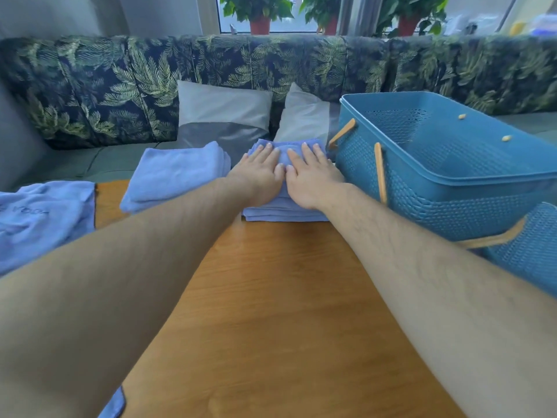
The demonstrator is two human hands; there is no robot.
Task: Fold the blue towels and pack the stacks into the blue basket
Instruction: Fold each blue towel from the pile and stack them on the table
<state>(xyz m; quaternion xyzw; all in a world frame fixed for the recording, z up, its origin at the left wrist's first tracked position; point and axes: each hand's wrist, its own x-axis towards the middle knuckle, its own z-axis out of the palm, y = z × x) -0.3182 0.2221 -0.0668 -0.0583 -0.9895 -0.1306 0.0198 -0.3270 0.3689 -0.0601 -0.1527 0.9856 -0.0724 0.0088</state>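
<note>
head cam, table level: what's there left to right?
Unfolded light-blue towel → folded light-blue towel stack → second folded towel stack with left hand and right hand pressed flat on it → blue perforated plastic basket with tan handles.

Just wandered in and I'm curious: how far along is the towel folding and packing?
Done: one folded stack sits on the table. In hand: the left hand and right hand press flat on a second stack. Left: an unfolded towel at the left, and the blue basket holds no towels.
</note>
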